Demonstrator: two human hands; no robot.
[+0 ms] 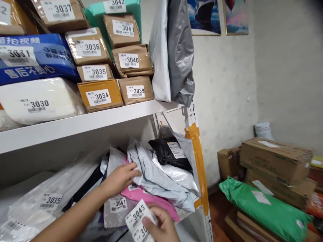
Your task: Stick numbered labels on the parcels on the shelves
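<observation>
My left hand point(120, 178) reaches in from the left over the lower shelf. Its fingers are extended and slightly bent, touching the bags where a pink mailer bag point(153, 200) meets a pale grey mailer bag point(148, 173). Part of a numbered label shows on the pink bag, just below those fingers. At the bottom, my right hand point(163, 223) pinches a strip of white barcode labels point(138, 220), thumb on top; the upper label reads 3043. A clear bag with a 3041 label point(118, 203) lies to the left of the pink one.
Labelled parcels fill the upper shelf point(101, 115). A black bag point(170, 153) lies at the back of the lower shelf, beside a post with orange tape point(200, 168). Cardboard boxes point(275, 161) and a green parcel point(264, 205) are stacked on the right.
</observation>
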